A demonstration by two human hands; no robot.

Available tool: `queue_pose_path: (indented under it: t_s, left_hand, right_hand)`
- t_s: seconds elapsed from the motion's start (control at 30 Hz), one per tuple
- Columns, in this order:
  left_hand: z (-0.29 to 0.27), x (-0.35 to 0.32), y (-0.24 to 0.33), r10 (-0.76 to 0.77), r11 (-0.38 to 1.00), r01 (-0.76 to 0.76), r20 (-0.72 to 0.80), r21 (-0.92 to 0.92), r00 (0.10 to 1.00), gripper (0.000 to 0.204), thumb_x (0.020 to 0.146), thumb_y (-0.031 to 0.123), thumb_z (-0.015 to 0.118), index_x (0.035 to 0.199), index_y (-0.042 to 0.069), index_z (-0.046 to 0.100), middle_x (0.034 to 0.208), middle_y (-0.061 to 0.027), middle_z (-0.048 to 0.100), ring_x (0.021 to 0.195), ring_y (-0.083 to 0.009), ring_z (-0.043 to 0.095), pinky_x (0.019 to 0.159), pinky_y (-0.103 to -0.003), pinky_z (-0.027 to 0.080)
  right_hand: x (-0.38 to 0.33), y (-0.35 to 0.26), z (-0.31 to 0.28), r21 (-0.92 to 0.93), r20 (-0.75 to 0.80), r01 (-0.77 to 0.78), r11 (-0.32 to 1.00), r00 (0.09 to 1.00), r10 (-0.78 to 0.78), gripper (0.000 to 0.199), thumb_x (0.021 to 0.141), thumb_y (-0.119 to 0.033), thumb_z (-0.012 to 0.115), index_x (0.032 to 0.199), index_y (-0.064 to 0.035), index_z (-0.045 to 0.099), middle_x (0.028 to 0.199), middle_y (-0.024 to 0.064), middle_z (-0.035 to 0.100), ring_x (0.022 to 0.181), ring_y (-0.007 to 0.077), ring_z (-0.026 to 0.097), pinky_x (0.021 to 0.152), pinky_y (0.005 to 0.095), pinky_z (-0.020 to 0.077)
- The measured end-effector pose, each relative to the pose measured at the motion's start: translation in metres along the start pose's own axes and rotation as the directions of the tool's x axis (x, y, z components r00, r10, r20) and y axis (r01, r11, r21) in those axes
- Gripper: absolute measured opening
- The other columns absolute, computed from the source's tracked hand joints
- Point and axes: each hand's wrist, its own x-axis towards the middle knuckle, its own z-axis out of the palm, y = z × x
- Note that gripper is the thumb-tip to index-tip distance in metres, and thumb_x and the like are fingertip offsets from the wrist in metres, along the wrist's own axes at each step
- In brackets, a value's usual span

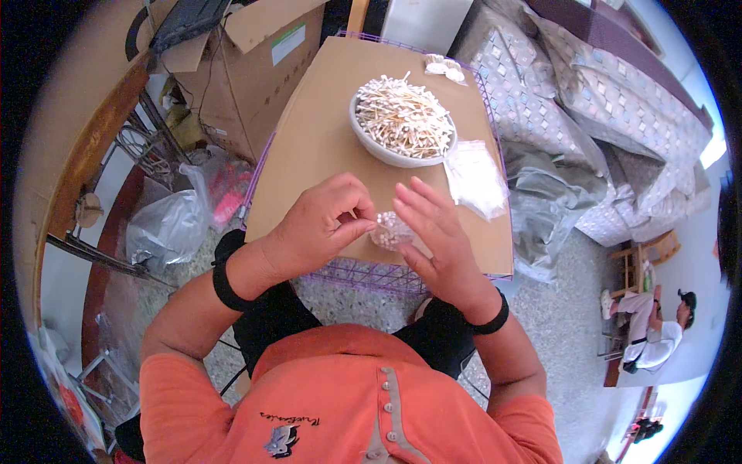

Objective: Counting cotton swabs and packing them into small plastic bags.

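Head view: left hand pinches a clear swab bag, open right hand alongside, seemingly closing it; next needs steady pressing.

Free cardboard beyond left hand, bowl and plastic bags obstructing beyond right hand

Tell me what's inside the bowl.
The bowl holds a high heap of white-tipped swabs. They cover its bottom, so anything lying deeper cannot be seen.
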Motion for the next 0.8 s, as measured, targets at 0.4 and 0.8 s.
queue_pose_path:
  t_s: [0.4,0.8]
  left_hand:
    - [-0.004,0.004,-0.005,0.185,0.972,-0.189,0.045,0.136,0.982,0.012,0.08,0.004,0.067,0.083,0.002,0.055,0.089,-0.012,0.053,0.079,-0.0282,0.057,0.067,-0.036,0.048]
    - [-0.003,0.006,-0.004,0.036,0.993,-0.048,0.106,0.108,0.994,0.014,0.079,0.008,0.067,0.086,0.004,0.055,0.095,-0.0124,0.055,0.087,-0.0298,0.056,0.076,-0.037,0.048]
  right_hand:
    - [-0.001,0.002,0.002,-0.062,0.068,0.007,0.998,0.998,-0.003,0.044,0.078,-0.011,0.071,0.121,-0.017,0.063,0.142,0.0133,0.045,0.132,0.0363,0.039,0.107,0.0449,0.0361]
    - [-0.006,0.013,0.002,-0.018,-0.021,-0.023,1.0,1.0,0.023,0.034,0.077,-0.006,0.07,0.11,-0.0163,0.069,0.137,0.0139,0.049,0.127,0.0361,0.045,0.104,0.0438,0.0384]
